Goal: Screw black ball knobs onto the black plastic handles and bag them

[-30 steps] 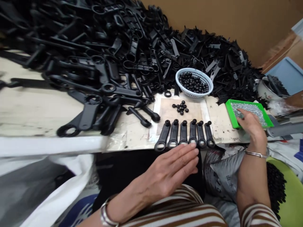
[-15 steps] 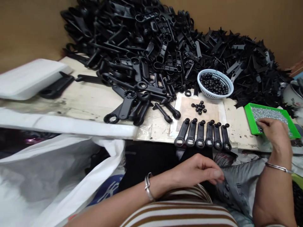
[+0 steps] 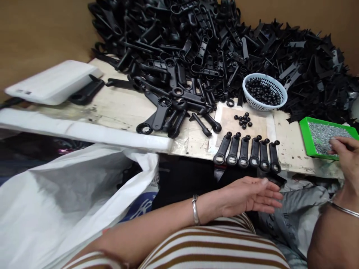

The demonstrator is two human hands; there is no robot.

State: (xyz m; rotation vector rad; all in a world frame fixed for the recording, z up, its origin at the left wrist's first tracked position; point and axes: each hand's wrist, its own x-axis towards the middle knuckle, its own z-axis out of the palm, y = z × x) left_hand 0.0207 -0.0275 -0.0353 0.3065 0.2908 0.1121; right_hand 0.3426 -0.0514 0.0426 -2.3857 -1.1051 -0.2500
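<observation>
My left hand (image 3: 252,196) is palm up with its fingers stretched out and nothing on it, just below the table's front edge. At the right, my right hand (image 3: 346,155) is over the near side of a green tray (image 3: 308,144) filled with small silvery metal pieces (image 3: 327,134), too small to name. Its thumb and fingertips are pressed together; whatever is between them I cannot make out. Several black plastic crank-like arms (image 3: 244,151) lie side by side along the table's edge, each with a round knob at its far end. Loose black knobs (image 3: 244,120) lie behind them.
A pale blue basket (image 3: 265,106) holds many black knobs. Behind it rises a large heap of black plastic parts (image 3: 168,45). A white box (image 3: 56,82) is at the left, and a white sack (image 3: 70,186) hangs open below the table edge.
My left hand has turned palm up and its fingers have opened out. My right hand has drawn slightly back toward the tray's near right side. The view has shifted a little.
</observation>
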